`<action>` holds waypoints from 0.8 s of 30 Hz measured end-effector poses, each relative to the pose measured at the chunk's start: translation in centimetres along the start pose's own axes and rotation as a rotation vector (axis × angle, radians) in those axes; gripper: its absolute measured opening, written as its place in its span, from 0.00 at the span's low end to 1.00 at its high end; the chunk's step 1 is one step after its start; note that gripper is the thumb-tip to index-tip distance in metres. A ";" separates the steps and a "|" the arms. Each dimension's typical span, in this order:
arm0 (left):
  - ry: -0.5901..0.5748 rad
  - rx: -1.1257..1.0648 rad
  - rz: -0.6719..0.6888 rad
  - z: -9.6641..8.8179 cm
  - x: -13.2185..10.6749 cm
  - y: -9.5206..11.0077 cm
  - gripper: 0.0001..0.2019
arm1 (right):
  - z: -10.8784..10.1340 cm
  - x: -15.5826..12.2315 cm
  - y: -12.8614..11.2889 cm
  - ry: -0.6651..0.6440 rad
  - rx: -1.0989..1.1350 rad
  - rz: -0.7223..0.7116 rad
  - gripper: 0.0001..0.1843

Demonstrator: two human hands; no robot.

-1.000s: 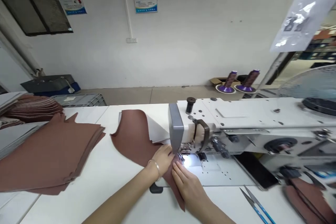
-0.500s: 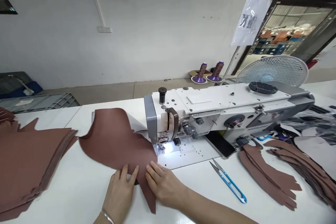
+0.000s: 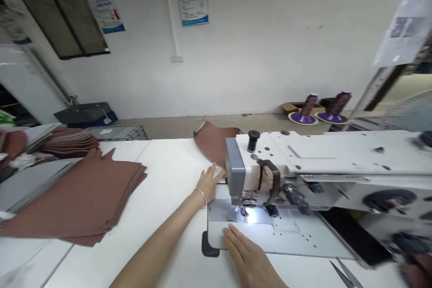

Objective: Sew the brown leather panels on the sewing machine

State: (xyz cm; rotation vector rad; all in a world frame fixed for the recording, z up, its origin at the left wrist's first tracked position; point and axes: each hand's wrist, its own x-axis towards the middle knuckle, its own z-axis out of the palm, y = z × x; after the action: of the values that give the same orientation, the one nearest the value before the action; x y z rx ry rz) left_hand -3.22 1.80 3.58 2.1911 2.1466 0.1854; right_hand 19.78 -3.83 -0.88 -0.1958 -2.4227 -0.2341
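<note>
My left hand (image 3: 209, 183) is stretched forward beside the head of the sewing machine (image 3: 236, 166). Its fingers are spread at the near edge of a brown leather-like piece (image 3: 214, 141), which lies behind the machine head and is partly hidden by it. Below the lit needle area, my right hand (image 3: 248, 252) rests flat on the machine's bed plate (image 3: 219, 234), with its fingers stretched out and nothing in them. Only the blades of the thread snips (image 3: 346, 272) show, at the lower right.
To the left lies a stack of brown cut pieces (image 3: 84, 198), with more bundles (image 3: 69, 141) behind. A phone (image 3: 354, 236) lies by the machine's arm. Two thread cones (image 3: 308, 105) stand behind it. A grey crate (image 3: 118, 132) sits beyond the table.
The brown piece has moved away from me to behind the machine head. My left hand has reached forward after it; my right hand is now on the bare plate. The view has turned left.
</note>
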 end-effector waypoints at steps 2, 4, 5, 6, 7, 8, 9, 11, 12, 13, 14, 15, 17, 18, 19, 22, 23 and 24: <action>0.046 0.002 -0.105 0.0 -2.4 -1.3 0.33 | 0.3 -0.1 0.2 0.020 -0.016 -0.023 0.23; 0.150 0.031 -0.253 -0.2 -6.7 -3.9 0.29 | 0.5 -0.3 0.4 0.017 -0.025 -0.037 0.23; 0.217 0.073 -0.350 -0.5 -9.4 -5.7 0.27 | 0.6 -0.3 0.4 0.012 -0.024 -0.045 0.23; 0.285 0.133 -0.470 -0.9 -12.1 -7.7 0.25 | 0.7 -0.4 0.4 0.008 -0.018 -0.054 0.23; 0.339 0.212 -0.606 -1.3 -14.7 -9.8 0.23 | 0.7 -0.5 0.4 0.006 -0.008 -0.060 0.22; 0.367 0.296 -0.745 -1.8 -17.2 -11.8 0.23 | 0.8 -0.6 0.4 0.008 0.003 -0.067 0.22; 0.370 0.362 -0.890 -2.3 -19.5 -13.6 0.25 | 0.8 -0.6 0.4 0.019 0.008 -0.069 0.23; 0.247 0.400 -1.023 -3.3 -22.9 -16.1 0.27 | 0.8 -0.7 0.3 0.052 0.001 -0.064 0.26; 0.190 0.395 -1.037 -3.6 -24.0 -16.8 0.27 | 0.9 -0.7 0.3 0.067 -0.009 -0.064 0.27; 0.143 0.378 -1.022 -4.0 -24.7 -17.2 0.27 | 0.9 -0.7 0.3 0.076 -0.023 -0.066 0.27; 0.117 0.358 -0.999 -4.3 -25.0 -17.4 0.26 | 0.9 -0.7 0.3 0.080 -0.036 -0.074 0.27; 0.104 0.337 -0.984 -4.7 -25.2 -17.5 0.25 | 0.9 -0.7 0.2 0.074 -0.048 -0.084 0.26; 0.076 0.285 -0.989 -5.6 -25.1 -17.6 0.25 | 0.9 -0.7 0.2 0.058 -0.062 -0.104 0.24; 0.065 0.258 -1.004 -6.1 -25.1 -17.7 0.24 | 0.9 -0.7 0.1 0.055 -0.069 -0.102 0.24; 0.058 0.233 -1.024 -6.8 -25.1 -17.8 0.23 | 0.9 -0.7 0.1 0.056 -0.075 -0.092 0.26; 0.064 0.186 -1.071 -9.0 -25.3 -17.7 0.22 | 1.0 -0.7 0.0 0.084 -0.077 -0.057 0.32; 0.075 0.179 -1.065 -9.7 -25.3 -17.3 0.24 | 1.1 -0.8 -0.1 0.090 -0.073 -0.052 0.33; 0.089 0.175 -1.040 -10.2 -25.2 -16.6 0.25 | 1.1 -0.9 -0.1 0.086 -0.068 -0.055 0.34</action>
State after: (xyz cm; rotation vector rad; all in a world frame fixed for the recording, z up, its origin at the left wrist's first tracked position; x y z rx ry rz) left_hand -21.46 -23.37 10.53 0.8618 3.0829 0.0222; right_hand 19.73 -3.72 -2.29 -0.1464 -2.3385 -0.3435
